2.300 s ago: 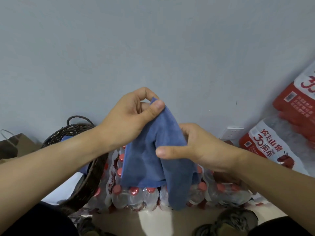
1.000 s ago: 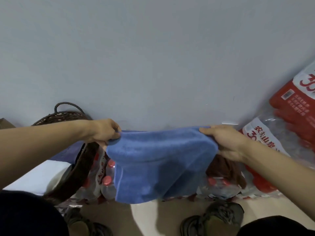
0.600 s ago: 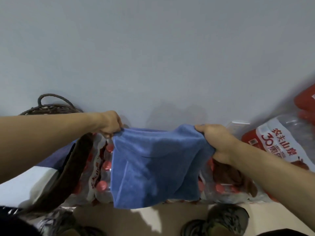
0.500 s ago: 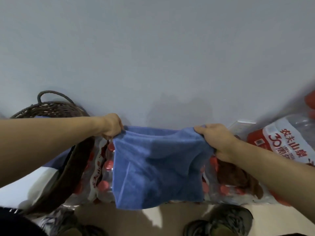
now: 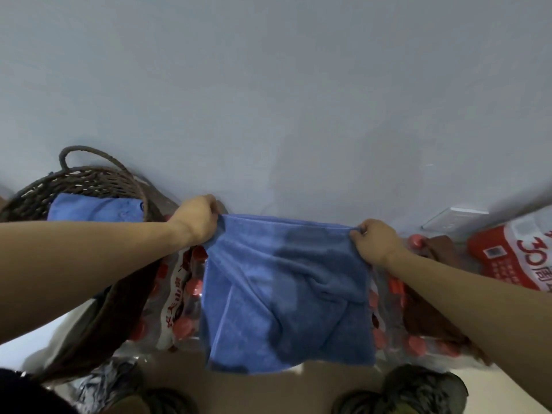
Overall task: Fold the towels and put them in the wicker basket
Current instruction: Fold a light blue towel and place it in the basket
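Note:
A blue towel [image 5: 283, 297] hangs spread out in front of me, over the packs of bottles. My left hand [image 5: 195, 219] grips its top left corner and my right hand [image 5: 375, 240] pinches its top right corner, so the top edge runs taut between them. The dark wicker basket [image 5: 89, 180] stands at the left against the wall, with a folded blue towel [image 5: 95, 209] lying inside it. A brown towel [image 5: 439, 252] lies on the bottles behind my right hand.
Shrink-wrapped packs of red-capped water bottles [image 5: 185, 303] sit under the towel. Red and white packs [image 5: 513, 258] lean at the right, near a wall socket [image 5: 454, 218]. A grey wall is close ahead. My shoes [image 5: 415, 389] are on the pale floor below.
My hands moved apart from a bunched hold and pulled the blue towel wide and flat. In the last half second the towel has stayed spread, its top edge held a little more taut.

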Demonstrator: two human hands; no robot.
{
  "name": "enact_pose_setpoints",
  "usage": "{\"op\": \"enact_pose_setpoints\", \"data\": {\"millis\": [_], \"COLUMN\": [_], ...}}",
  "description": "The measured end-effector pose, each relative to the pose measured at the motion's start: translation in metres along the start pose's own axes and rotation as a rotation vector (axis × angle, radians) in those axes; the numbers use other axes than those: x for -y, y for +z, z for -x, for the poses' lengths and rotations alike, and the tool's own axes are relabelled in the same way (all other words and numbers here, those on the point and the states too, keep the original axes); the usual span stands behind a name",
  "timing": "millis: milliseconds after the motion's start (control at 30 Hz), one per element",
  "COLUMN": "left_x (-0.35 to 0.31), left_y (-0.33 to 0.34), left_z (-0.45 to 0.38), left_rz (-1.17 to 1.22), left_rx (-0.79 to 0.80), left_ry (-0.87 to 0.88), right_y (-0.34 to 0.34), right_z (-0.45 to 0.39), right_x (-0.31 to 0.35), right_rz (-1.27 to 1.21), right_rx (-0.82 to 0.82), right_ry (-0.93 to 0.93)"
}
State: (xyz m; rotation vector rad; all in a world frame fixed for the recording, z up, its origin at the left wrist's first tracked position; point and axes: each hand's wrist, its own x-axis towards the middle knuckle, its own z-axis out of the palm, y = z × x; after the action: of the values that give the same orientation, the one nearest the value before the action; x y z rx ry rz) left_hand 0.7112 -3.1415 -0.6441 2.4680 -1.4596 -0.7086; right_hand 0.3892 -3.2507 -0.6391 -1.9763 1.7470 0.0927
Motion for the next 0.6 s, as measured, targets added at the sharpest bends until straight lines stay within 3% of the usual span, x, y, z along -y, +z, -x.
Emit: {"op": "enact_pose_setpoints", "data": {"millis": [433, 600], "left_x": [0.001, -0.005], "left_y": [-0.001, -0.008], "left_z": [-0.005, -0.004], "left_rz": [-0.125, 0.083], "left_rx": [0.028, -0.048], "left_ry": [0.004, 0.059], "right_y": [0.003, -0.010], "right_z": [-0.003, 0.009], "right_x": [0.012, 0.017], "right_rz": [-0.014, 0.311], "right_rx": [0.031, 0.036], "right_ry": [0.162, 0.097]}}
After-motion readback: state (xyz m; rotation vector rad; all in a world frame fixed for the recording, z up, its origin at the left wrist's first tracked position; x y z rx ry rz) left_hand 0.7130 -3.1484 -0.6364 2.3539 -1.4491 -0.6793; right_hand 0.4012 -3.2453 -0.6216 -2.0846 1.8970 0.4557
